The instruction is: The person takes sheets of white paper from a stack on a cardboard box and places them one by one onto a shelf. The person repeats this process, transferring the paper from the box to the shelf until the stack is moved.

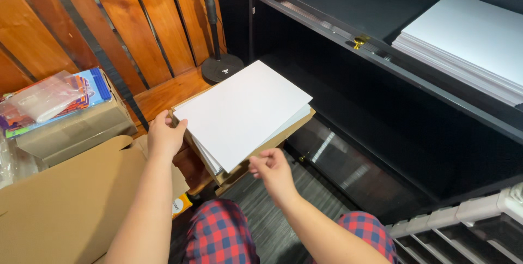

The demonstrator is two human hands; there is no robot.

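A stack of white sheets (242,110) lies in an open shallow cardboard box (297,123) in front of me. My left hand (165,134) rests against the stack's left edge, fingers touching the top sheets. My right hand (272,168) is at the stack's near corner, fingers curled close to the sheets' edge; whether it grips a sheet I cannot tell. My knees in red and blue checked trousers (218,237) show below.
A black shelf unit (381,62) stands to the right, with another pile of white sheets (468,40) on its upper shelf. A brown carton flap (65,198) and a box topped with plastic bags (60,106) sit left. A black stand (220,68) rises behind.
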